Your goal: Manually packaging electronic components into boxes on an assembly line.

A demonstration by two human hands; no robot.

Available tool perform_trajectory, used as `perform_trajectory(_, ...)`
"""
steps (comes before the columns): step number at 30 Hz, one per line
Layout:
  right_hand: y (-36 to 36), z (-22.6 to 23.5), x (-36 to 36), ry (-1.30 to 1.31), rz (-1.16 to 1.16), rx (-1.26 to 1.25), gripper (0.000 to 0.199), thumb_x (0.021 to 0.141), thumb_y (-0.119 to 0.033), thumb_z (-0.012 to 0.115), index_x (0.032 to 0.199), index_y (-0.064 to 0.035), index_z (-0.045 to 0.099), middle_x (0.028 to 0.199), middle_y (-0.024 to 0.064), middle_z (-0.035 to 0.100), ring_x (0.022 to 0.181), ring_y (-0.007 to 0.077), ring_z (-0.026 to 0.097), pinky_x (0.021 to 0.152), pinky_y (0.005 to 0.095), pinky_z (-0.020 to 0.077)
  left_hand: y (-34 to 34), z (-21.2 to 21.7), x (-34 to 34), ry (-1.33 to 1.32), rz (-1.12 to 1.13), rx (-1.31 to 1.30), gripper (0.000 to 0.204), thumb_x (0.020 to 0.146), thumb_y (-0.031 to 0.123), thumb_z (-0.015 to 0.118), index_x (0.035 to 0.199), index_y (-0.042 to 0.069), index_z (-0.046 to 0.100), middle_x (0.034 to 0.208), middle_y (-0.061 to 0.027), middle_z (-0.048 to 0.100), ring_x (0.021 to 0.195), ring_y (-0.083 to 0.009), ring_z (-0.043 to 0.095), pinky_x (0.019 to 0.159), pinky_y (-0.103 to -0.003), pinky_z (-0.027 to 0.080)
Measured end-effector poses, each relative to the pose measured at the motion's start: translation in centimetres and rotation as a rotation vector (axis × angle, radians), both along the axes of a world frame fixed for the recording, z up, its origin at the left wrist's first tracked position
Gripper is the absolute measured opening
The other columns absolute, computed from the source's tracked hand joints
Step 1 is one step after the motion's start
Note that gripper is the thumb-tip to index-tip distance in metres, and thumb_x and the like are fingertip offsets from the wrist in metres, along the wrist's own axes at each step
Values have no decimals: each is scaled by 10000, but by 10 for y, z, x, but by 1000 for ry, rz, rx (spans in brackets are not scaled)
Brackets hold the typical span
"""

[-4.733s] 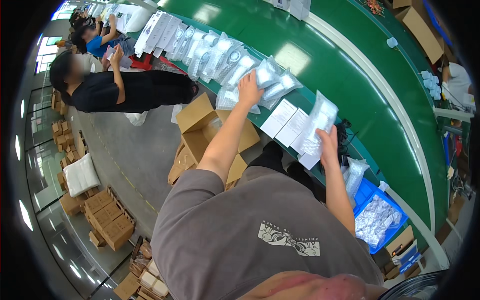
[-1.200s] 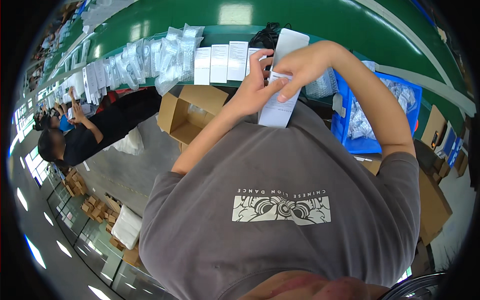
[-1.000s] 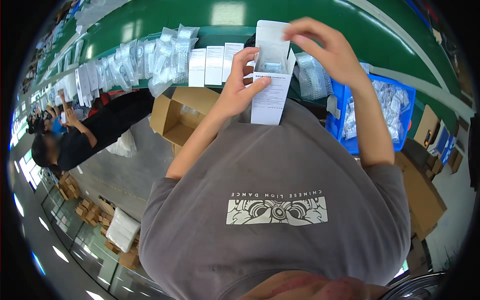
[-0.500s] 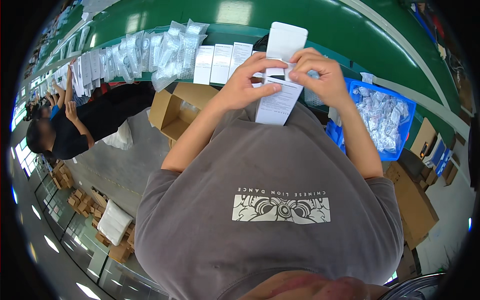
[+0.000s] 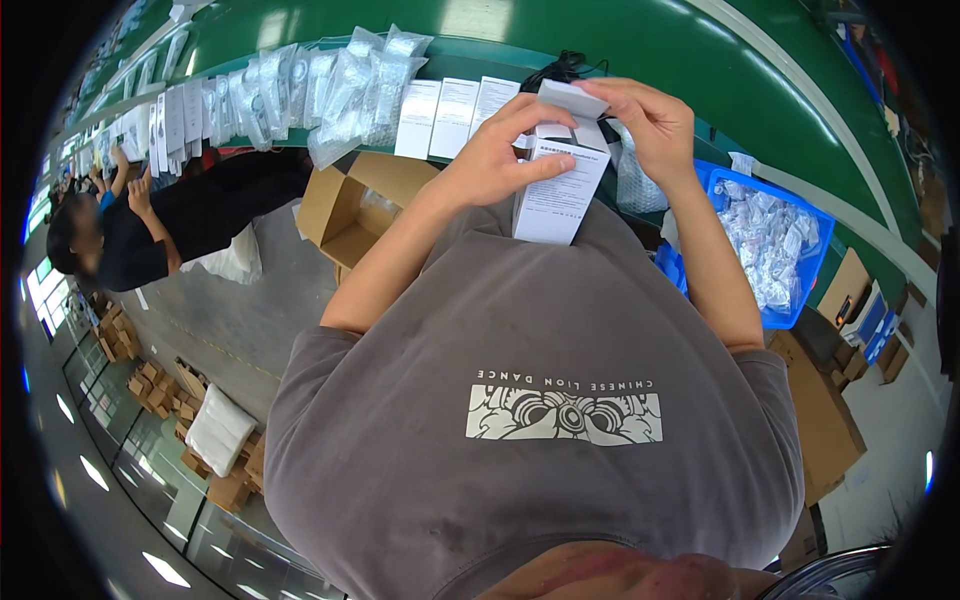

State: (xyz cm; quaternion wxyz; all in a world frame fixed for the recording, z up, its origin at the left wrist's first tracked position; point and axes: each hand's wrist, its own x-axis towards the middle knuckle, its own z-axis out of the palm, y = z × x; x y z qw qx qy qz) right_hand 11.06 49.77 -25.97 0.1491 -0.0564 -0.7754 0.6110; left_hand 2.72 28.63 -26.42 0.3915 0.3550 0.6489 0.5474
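Observation:
I hold a small white carton (image 5: 558, 195) upright in front of my chest, its top flap open. My left hand (image 5: 497, 155) grips the carton's left side, thumb across its printed face. My right hand (image 5: 648, 120) is at the top flap, fingers on its edge. A black cable (image 5: 560, 68) lies on the green conveyor belt (image 5: 640, 40) just behind the carton. Flat white cartons (image 5: 452, 115) lie in a row on the belt's near edge beside my left hand.
Several clear plastic bags (image 5: 340, 85) line the belt to the left. A blue bin (image 5: 775, 245) of bagged parts stands at my right. An open cardboard box (image 5: 350, 205) sits below the belt. Another person (image 5: 150, 235) in black works further left. More cardboard boxes (image 5: 825, 420) stand at my right.
The carton's long top flap, upright half a second ago, is now folded lower under my right fingers. Earlier, both hands reached out to the belt and brought the carton in.

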Motion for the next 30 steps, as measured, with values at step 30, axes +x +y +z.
perform_trajectory(30, -82, -5, 31, -71, 118, 1, 346, 917, -33, 637, 1263, -21, 626, 1308, 127, 630, 1336, 297, 520, 1161, 431, 347, -46, -7, -12, -126, -7, -2, 625, 887, 129, 721, 1421, 69, 402, 1518, -163, 357, 1357, -251, 419, 1073, -377, 411)
